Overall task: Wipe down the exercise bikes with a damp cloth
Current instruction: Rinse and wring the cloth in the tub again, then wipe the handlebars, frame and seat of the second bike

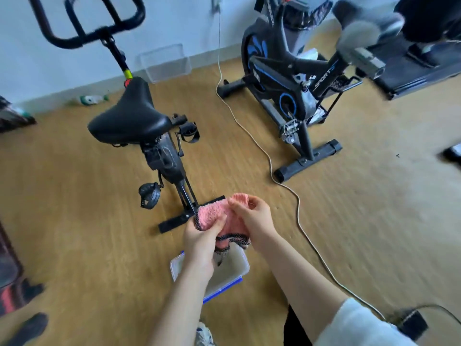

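A clear tub point(245, 267) with blue clips is sitting on the floor right under my wrists; what it is holding I cannot tell. A second clear bin point(164, 62) is standing against the wall. Wooden floor point(374, 196) is stretching out to my right, past the pale cord point(272, 174). I am holding the pink cloth point(215, 216) above the tub, just short of the small black bike point(162, 156), my left hand point(199, 237) gripping its left side, my right hand point(255, 217) pinching its top fold
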